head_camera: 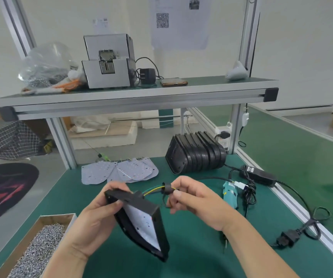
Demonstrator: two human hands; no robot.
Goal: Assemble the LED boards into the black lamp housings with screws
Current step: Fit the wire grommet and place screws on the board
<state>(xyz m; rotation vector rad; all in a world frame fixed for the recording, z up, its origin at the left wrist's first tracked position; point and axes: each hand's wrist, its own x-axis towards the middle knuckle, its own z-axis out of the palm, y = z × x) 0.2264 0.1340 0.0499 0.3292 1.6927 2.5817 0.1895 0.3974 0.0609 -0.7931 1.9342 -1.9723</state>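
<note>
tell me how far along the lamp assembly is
Done: one LED board sits in the black housing the left hand grips. In hand: the right hand pinches its wires. Left: loose boards, stacked housings and the screw box wait; fastening can't be judged.

Head-worn, close, down over bench (71, 197)

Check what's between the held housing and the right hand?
Head view: green and yellow wires run from housing to right hand, through a black ring.
</note>
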